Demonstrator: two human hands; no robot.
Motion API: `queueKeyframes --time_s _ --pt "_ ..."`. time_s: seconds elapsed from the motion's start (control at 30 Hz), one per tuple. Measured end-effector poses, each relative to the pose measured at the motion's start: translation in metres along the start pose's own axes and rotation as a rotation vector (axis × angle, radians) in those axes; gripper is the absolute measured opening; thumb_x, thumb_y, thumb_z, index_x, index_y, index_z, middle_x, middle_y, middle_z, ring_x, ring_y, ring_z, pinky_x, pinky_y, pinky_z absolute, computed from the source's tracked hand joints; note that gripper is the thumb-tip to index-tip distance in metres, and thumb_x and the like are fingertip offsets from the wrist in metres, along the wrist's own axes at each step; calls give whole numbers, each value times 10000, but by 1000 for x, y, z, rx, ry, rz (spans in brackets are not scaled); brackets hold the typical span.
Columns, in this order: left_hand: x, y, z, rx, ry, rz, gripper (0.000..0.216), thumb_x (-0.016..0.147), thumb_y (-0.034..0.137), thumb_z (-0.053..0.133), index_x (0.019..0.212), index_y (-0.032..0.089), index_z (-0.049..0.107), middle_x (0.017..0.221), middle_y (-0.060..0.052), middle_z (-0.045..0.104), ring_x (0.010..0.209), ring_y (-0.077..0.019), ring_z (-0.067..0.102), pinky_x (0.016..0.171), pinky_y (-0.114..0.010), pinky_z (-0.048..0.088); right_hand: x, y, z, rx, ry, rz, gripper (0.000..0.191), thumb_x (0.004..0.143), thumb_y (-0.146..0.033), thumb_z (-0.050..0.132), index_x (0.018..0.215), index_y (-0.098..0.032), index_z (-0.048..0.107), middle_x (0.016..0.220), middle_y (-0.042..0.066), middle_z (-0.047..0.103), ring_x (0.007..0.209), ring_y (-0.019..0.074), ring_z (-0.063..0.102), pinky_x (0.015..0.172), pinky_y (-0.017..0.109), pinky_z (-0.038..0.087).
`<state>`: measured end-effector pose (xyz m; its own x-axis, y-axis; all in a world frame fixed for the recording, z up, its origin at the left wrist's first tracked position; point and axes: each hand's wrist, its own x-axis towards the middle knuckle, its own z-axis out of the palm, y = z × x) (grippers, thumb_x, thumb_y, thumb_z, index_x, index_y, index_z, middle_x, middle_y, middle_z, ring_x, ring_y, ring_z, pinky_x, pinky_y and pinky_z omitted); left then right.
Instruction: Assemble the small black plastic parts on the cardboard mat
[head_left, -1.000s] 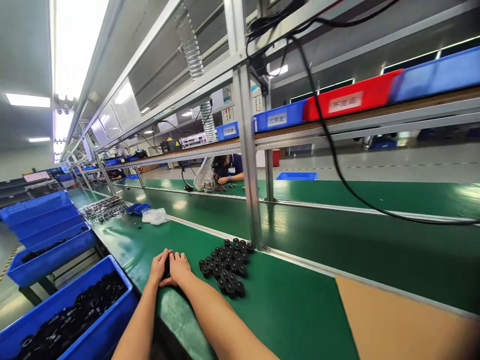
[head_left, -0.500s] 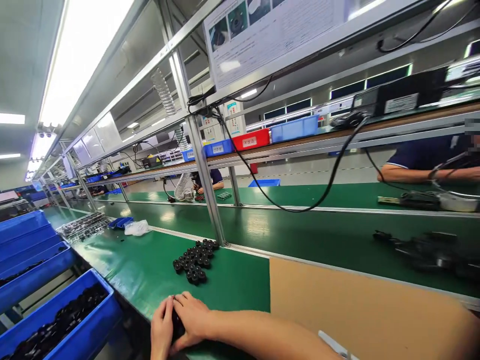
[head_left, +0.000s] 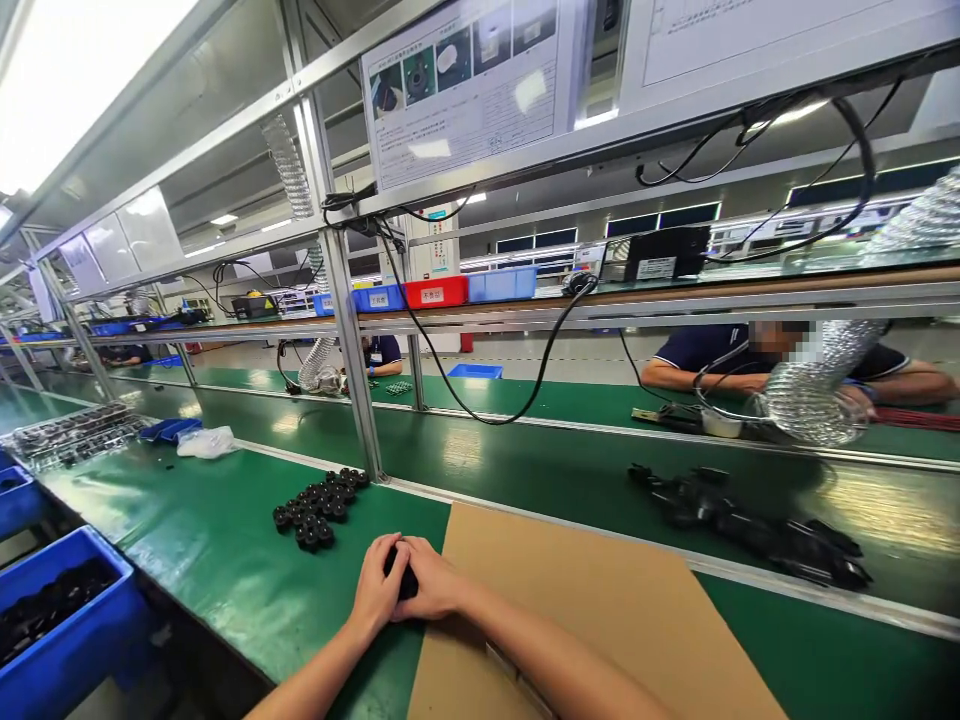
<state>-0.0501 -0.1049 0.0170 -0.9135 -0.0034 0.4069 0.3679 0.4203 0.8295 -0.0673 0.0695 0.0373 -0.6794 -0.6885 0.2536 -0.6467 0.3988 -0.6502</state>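
Note:
Both hands are closed around one black part, mostly hidden by the fingers, so its exact kind cannot be made out. My left hand grips it from the left, and my right hand wraps it from the right. They hold it over the green bench, by the left edge of a brown cardboard sheet. Beyond the hands, to the left, a cluster of small round black parts stands on the green mat.
Blue bins with black parts stand at the left. A metal post rises behind the bench, and a black cable hangs from the shelf. Dark parts lie on the strip beyond. A co-worker's arms rest across the line.
The view has swung to the right. Both hands, still around the black part, have moved from the bench's front edge farther in, beside the cardboard.

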Motion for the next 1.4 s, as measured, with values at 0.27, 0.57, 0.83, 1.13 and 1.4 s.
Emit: queueKeyframes --time_s 0.27,0.57,0.83,1.13,1.4 --pt "4 0 -11 10 33 41 478 985 606 552 1281 282 743 1453 -100 661 1397 -303 572 1231 -505 415 -17 11 -67 61 -137 120 980 882 -718 642 1634 -177 322 1658 192 370 1533 372 347 1278 541 277" --pt "108 -71 -214 18 494 -252 524 982 609 585 1222 155 695 1572 -163 510 1550 -372 329 1301 -629 166 -63 103 -115 -198 239 263 789 944 -714 490 1543 -201 507 1610 163 454 1514 357 382 1288 523 271" --pt "194 -138 -223 -268 34 -455 692 977 732 498 1364 177 639 1536 -160 581 1480 -333 483 1264 -597 296 -57 117 -106 -307 256 475 950 896 -819 460 1632 -226 368 1724 94 281 1622 341 157 1324 518 201" --pt "275 -168 -201 -427 -519 -331 916 787 890 570 1400 216 661 1585 -146 540 1570 -382 331 1304 -575 212 -58 121 -109 -206 343 514 806 906 -767 511 1523 -249 530 1652 125 397 1546 358 340 1282 516 317" --pt "286 -150 -159 -380 -757 -201 674 849 674 712 1294 170 759 1483 -146 643 1493 -431 450 1313 -547 211 -57 123 -108 -194 345 496 795 900 -729 567 1517 -230 533 1637 146 414 1555 369 308 1285 537 290"
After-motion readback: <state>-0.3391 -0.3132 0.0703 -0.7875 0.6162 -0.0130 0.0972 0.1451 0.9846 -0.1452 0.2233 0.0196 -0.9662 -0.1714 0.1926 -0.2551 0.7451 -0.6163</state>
